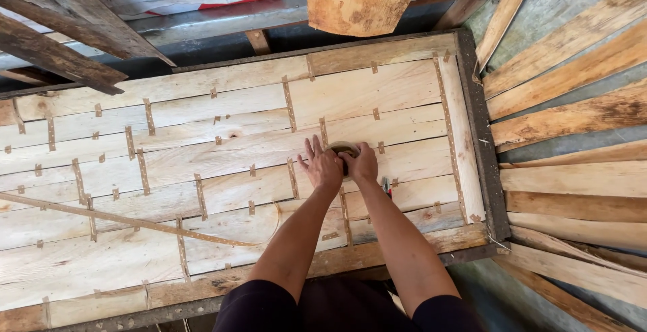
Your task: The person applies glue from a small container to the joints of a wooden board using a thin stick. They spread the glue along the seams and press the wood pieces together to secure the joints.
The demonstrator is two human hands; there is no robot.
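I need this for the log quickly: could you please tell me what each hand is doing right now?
Left hand: open, fingers spread, flat on the veneer sheet beside the tape roll.
Right hand: closed on the tape roll.

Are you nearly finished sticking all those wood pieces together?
Most seams on the wooden sheet already carry short tape strips. Both hands, left hand and right hand, are on a tape roll. Spare wood slats lie beside it, unused.

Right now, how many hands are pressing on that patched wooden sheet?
2. The left hand lies spread flat on the wooden sheet near its right end; the right hand is beside it, gripping a tape roll. No other hands show.
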